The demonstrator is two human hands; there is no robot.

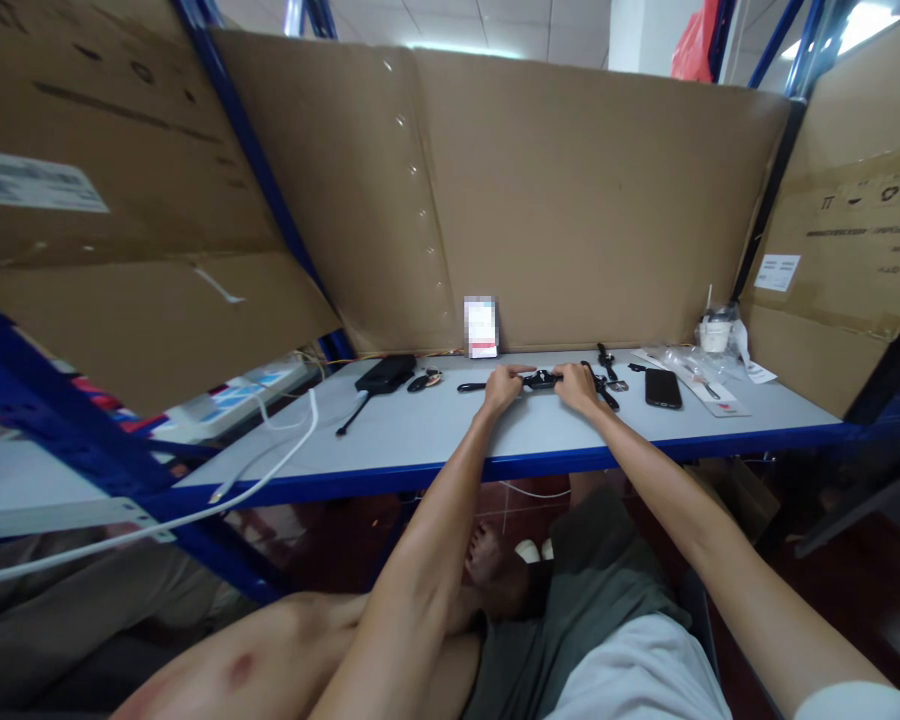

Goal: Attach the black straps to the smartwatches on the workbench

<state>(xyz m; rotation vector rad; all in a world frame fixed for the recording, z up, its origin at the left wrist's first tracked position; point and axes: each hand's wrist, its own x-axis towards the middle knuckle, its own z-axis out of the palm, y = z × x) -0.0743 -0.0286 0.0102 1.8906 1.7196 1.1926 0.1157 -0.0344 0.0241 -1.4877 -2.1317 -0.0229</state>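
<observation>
Both hands rest on the grey shelf surface (420, 430) and meet over a small black watch-like device with a strap (541, 379). My left hand (502, 387) is curled with its fingers closed on the left end of the device. My right hand (576, 385) is curled too and grips the right end. A thin black strap (471, 386) trails left from the device.
A black pouch (386, 373) and a key fob (422, 381) lie to the left. A black phone (662, 388), more black watch parts (607, 365), plastic bags (690, 370) and a white cup (715, 333) sit right. A white cable (270, 470) runs left. Cardboard walls (570, 200) surround the shelf.
</observation>
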